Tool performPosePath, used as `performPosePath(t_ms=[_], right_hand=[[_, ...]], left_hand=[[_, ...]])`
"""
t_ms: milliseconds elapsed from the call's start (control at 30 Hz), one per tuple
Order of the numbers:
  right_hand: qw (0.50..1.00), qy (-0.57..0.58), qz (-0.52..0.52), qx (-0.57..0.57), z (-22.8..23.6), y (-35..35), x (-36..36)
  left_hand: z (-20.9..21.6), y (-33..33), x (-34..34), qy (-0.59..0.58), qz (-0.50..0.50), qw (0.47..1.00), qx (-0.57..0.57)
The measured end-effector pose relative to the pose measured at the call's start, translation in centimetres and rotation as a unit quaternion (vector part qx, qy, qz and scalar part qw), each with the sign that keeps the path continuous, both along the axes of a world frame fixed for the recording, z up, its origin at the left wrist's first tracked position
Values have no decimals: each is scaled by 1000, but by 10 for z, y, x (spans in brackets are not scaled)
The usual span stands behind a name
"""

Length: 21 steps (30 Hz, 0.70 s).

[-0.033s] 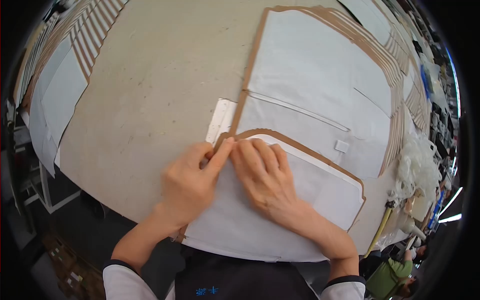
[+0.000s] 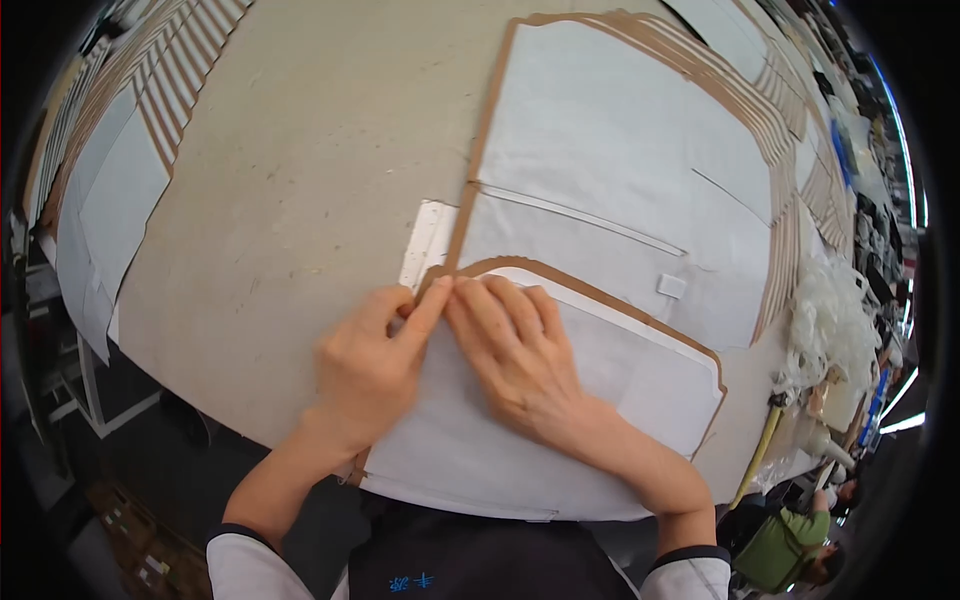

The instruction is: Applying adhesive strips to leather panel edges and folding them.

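Before me lies a white panel (image 2: 470, 440) with a brown edge border, partly over another brown-bordered white panel (image 2: 620, 110). My left hand (image 2: 372, 350) is closed, thumb and index finger pinching the brown edge at the panel's upper left corner. Right beside it, my right hand (image 2: 515, 350) lies palm down on the same panel, its fingers stretched over the white face. The right fingertips press close to that corner; its thumb is hidden. A white perforated strip (image 2: 428, 240) sticks out from beneath the panels' left edge.
Layered brown-edged panels (image 2: 780, 130) fan out at the right, and more striped pieces (image 2: 170, 90) lie at the far left. Crumpled clear plastic bags (image 2: 830, 320) and a yellow stick (image 2: 758, 455) sit at the table's right edge. A person in green (image 2: 785, 545) is beyond.
The panels and both hands appear slightly farther left in the view. Both hands keep their places at the panel's corner, with their grip looking the same.
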State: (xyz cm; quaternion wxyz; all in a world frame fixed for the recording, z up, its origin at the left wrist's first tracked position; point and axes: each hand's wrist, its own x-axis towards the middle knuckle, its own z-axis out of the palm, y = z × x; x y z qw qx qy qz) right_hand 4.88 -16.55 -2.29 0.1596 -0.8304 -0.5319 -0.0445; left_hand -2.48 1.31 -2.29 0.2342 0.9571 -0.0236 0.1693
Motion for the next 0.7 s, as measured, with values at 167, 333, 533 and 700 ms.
performPosePath(t_ms=[167, 333, 533, 700], right_hand=[[997, 72, -35, -5, 3, -42, -13], [984, 54, -163, -54, 16, -148, -23], [904, 23, -427, -19, 18, -299, -85], [786, 208, -548, 194, 24, -334, -106]], left_hand=[[-3, -1, -3, 0, -6, 999, 50], [5, -5, -4, -23, -27, 997, 71], [26, -9, -34, 112, 63, 974, -188], [39, 19, -40, 201, 107, 820, -525]])
